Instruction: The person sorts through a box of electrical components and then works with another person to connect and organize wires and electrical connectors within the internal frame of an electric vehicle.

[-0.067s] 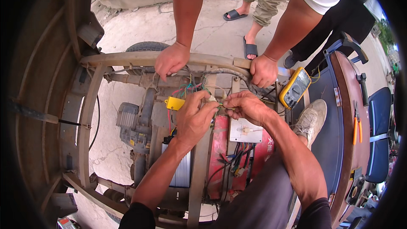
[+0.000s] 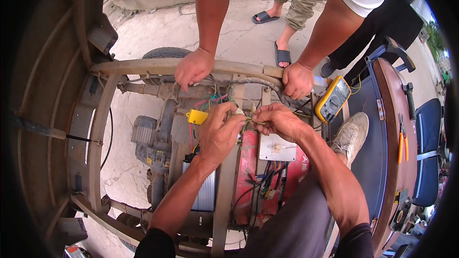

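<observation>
My left hand (image 2: 219,131) and my right hand (image 2: 277,120) meet over the middle of a metal vehicle frame. Thin green and yellow wires (image 2: 247,120) run between my fingertips, and each hand pinches them. A pale plug connector (image 2: 238,111) shows beside my left fingers. Left of that hand is a yellow box (image 2: 197,116). Below my right hand lies a white control box (image 2: 278,148) with a bundle of coloured wires (image 2: 275,166) at its lower edge. Red batteries (image 2: 246,181) sit under it. The exact wire ends are hidden by my fingers.
Across the frame rail (image 2: 158,65), another person's hands (image 2: 195,69) rest near the wiring. A yellow multimeter (image 2: 333,99) leans at the right by a shoe (image 2: 352,136). Orange-handled pliers (image 2: 403,145) lie on the brown panel. A motor (image 2: 152,145) is mounted at the left.
</observation>
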`<action>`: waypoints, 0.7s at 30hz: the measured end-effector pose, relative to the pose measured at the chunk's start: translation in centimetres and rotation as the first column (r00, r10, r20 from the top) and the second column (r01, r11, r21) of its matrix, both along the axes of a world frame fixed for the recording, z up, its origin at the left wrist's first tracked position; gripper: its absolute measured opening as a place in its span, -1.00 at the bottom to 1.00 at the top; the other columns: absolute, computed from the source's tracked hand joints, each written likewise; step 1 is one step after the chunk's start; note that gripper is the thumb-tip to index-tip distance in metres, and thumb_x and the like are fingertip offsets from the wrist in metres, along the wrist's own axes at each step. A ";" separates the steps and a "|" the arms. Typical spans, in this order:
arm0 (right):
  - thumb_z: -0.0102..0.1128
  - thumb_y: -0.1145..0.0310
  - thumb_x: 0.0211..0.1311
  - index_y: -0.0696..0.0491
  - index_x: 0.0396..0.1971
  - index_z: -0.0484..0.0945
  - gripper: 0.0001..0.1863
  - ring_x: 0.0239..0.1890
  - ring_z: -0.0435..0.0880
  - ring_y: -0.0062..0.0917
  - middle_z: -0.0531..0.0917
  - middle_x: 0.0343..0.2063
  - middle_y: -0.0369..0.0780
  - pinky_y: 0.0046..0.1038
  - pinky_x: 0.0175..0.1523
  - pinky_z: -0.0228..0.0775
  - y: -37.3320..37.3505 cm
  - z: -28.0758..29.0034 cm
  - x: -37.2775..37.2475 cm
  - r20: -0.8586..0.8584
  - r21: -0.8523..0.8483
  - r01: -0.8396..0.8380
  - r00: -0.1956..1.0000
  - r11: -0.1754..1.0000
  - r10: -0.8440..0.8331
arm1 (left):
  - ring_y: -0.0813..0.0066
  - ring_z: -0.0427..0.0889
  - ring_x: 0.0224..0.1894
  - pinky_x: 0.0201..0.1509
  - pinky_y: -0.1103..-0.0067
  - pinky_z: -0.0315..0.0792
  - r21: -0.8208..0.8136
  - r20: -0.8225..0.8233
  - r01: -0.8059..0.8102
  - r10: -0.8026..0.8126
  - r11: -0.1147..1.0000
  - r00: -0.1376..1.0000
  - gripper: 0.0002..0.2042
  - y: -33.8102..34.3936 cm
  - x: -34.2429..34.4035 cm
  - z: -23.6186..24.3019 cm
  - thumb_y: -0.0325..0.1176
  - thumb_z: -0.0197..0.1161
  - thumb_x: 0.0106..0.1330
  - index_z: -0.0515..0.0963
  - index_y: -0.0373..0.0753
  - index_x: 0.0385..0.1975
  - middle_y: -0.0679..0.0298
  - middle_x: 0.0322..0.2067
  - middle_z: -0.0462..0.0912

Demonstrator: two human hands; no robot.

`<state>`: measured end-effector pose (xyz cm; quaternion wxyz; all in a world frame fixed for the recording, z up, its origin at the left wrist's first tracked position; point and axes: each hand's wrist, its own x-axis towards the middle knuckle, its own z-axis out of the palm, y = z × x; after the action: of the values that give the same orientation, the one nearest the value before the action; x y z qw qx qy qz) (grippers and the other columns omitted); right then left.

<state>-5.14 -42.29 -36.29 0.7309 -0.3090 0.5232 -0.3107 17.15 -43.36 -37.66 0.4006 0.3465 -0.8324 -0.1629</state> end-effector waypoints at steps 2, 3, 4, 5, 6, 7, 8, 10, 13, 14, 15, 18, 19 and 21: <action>0.26 0.37 0.32 0.14 -0.30 0.67 -0.85 -0.50 0.52 -0.67 0.66 -0.47 -0.30 -0.60 -0.37 0.32 0.1 0.0 0.1 0.029 -0.003 -0.004 1.000 1.000 0.004 | 0.39 0.61 -0.27 -0.21 0.50 0.52 0.051 -0.064 -0.011 0.014 0.999 0.998 -0.78 -0.2 0.0 -0.8 -0.58 0.47 0.14 0.69 -0.27 -0.21 0.22 -0.08 0.54; 0.26 0.37 0.32 0.14 -0.30 0.67 -0.85 -0.50 0.52 -0.67 0.66 -0.47 -0.30 -0.60 -0.37 0.32 0.0 -0.1 0.1 0.030 -0.005 -0.004 1.000 1.000 0.004 | 0.37 0.62 -0.23 -0.15 0.51 0.52 0.105 -0.126 -0.018 0.031 0.994 0.992 -0.82 -0.3 0.0 -1.0 -0.58 0.45 0.17 0.68 -0.29 -0.23 0.21 -0.08 0.54; 0.27 0.37 0.32 0.14 -0.30 0.68 -0.86 -0.50 0.52 -0.67 0.66 -0.47 -0.30 -0.60 -0.37 0.32 0.0 -0.2 0.0 0.025 -0.010 -0.015 1.000 1.000 0.015 | 0.37 0.62 -0.23 -0.15 0.51 0.52 0.105 -0.127 -0.017 0.030 0.994 0.991 -0.82 -0.3 -0.1 -1.0 -0.58 0.45 0.17 0.68 -0.29 -0.23 0.21 -0.08 0.54; 0.27 0.37 0.32 0.14 -0.29 0.68 -0.86 -0.50 0.52 -0.67 0.66 -0.47 -0.30 -0.60 -0.37 0.32 0.0 -0.3 -0.1 0.020 -0.014 -0.026 0.999 1.000 0.026 | 0.36 0.62 -0.18 -0.10 0.52 0.51 0.139 -0.152 -0.013 0.034 0.990 0.988 -0.84 -0.3 -0.2 -0.9 -0.56 0.42 0.21 0.67 -0.31 -0.22 0.20 -0.08 0.54; 0.27 0.37 0.32 0.14 -0.29 0.68 -0.86 -0.50 0.52 -0.67 0.66 -0.47 -0.30 -0.60 -0.37 0.32 0.0 -0.3 -0.1 0.020 -0.014 -0.026 0.999 1.000 0.026 | 0.35 0.62 -0.13 -0.04 0.53 0.51 0.172 -0.177 -0.007 0.038 0.985 0.983 -0.86 -0.4 -0.2 -0.9 -0.55 0.40 0.25 0.66 -0.33 -0.21 0.19 -0.08 0.54; 0.28 0.38 0.33 0.14 -0.29 0.68 -0.87 -0.49 0.52 -0.67 0.67 -0.46 -0.30 -0.60 -0.37 0.33 0.0 -0.3 0.0 0.030 -0.014 -0.021 0.999 1.000 0.021 | 0.35 0.62 -0.13 -0.04 0.53 0.51 0.171 -0.175 -0.007 0.038 0.985 0.984 -0.86 -0.5 -0.2 -1.0 -0.55 0.40 0.25 0.66 -0.33 -0.21 0.19 -0.08 0.54; 0.28 0.38 0.33 0.13 -0.28 0.67 -0.87 -0.49 0.53 -0.67 0.67 -0.46 -0.30 -0.60 -0.37 0.33 0.0 -0.3 0.1 0.041 -0.014 -0.016 0.999 1.000 0.017 | 0.39 0.61 -0.11 -0.01 0.54 0.49 0.183 -0.197 0.001 0.035 0.983 0.980 -0.87 -0.6 -0.1 -1.3 -0.53 0.37 0.29 0.65 -0.34 -0.20 0.20 -0.07 0.54; 0.28 0.39 0.34 0.13 -0.27 0.66 -0.88 -0.48 0.54 -0.67 0.66 -0.46 -0.31 -0.61 -0.36 0.34 0.0 -0.4 0.0 0.073 0.008 -0.001 0.997 1.000 0.001 | 0.43 0.60 -0.08 0.01 0.55 0.48 0.194 -0.217 0.012 0.031 0.981 0.976 -0.88 -0.7 0.0 -1.4 -0.52 0.35 0.32 0.64 -0.35 -0.19 0.21 -0.07 0.53; 0.27 0.40 0.37 0.12 -0.26 0.65 -0.90 -0.47 0.56 -0.68 0.66 -0.47 -0.31 -0.61 -0.35 0.38 0.0 -0.1 0.1 0.120 0.046 0.029 0.992 0.998 -0.035 | 0.54 0.56 -0.07 0.01 0.59 0.47 0.439 -0.332 0.043 0.117 0.897 0.936 -0.89 -0.5 0.0 -1.5 -0.52 0.34 0.37 0.64 -0.36 -0.18 0.27 -0.04 0.52; 0.26 0.41 0.39 0.11 -0.25 0.65 -0.91 -0.47 0.57 -0.69 0.66 -0.47 -0.32 -0.62 -0.35 0.40 0.0 0.0 0.1 0.136 0.064 0.044 0.989 0.997 -0.053 | 0.58 0.54 -0.07 0.02 0.60 0.46 0.505 -0.382 0.075 0.144 0.860 0.913 -0.91 -0.5 0.0 -1.5 -0.52 0.33 0.38 0.64 -0.35 -0.18 0.30 -0.03 0.51; 0.26 0.41 0.39 0.11 -0.25 0.65 -0.91 -0.47 0.57 -0.69 0.66 -0.47 -0.32 -0.62 -0.35 0.40 -0.1 0.0 0.1 0.138 0.061 0.044 0.989 0.997 -0.053 | 0.62 0.51 -0.06 0.02 0.61 0.46 0.565 -0.428 0.112 0.175 0.817 0.886 -0.92 -0.6 0.0 -1.5 -0.51 0.33 0.40 0.65 -0.35 -0.18 0.33 -0.02 0.50; 0.25 0.41 0.41 0.10 -0.25 0.65 -0.92 -0.46 0.59 -0.70 0.66 -0.47 -0.33 -0.63 -0.33 0.44 -0.1 -0.1 0.2 0.200 0.074 0.051 0.978 0.996 -0.065 | 0.63 0.50 -0.06 0.03 0.62 0.46 0.594 -0.520 0.187 0.196 0.782 0.831 -0.91 -0.8 0.5 -2.2 -0.51 0.34 0.40 0.66 -0.33 -0.17 0.35 0.01 0.50; 0.25 0.41 0.41 0.10 -0.25 0.65 -0.92 -0.47 0.59 -0.70 0.67 -0.47 -0.33 -0.64 -0.33 0.44 -0.1 -0.1 0.2 0.207 0.077 0.057 0.976 0.995 -0.072 | 0.63 0.50 -0.06 0.03 0.62 0.46 0.594 -0.520 0.187 0.196 0.783 0.832 -0.91 -0.8 0.5 -2.3 -0.51 0.34 0.40 0.66 -0.33 -0.17 0.35 0.01 0.50; 0.25 0.41 0.42 0.09 -0.25 0.65 -0.92 -0.47 0.59 -0.70 0.67 -0.46 -0.33 -0.64 -0.32 0.45 -0.1 0.1 0.2 0.215 0.078 0.062 0.974 0.995 -0.077 | 0.63 0.50 -0.06 0.03 0.62 0.46 0.609 -0.522 0.186 0.213 0.771 0.826 -0.91 -0.8 0.6 -2.3 -0.51 0.34 0.39 0.66 -0.32 -0.17 0.34 0.03 0.47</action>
<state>-4.97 -42.37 -36.21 0.7830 -0.2284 0.4612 -0.3493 17.75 -44.12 -39.98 0.4873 0.4036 -0.5679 -0.5265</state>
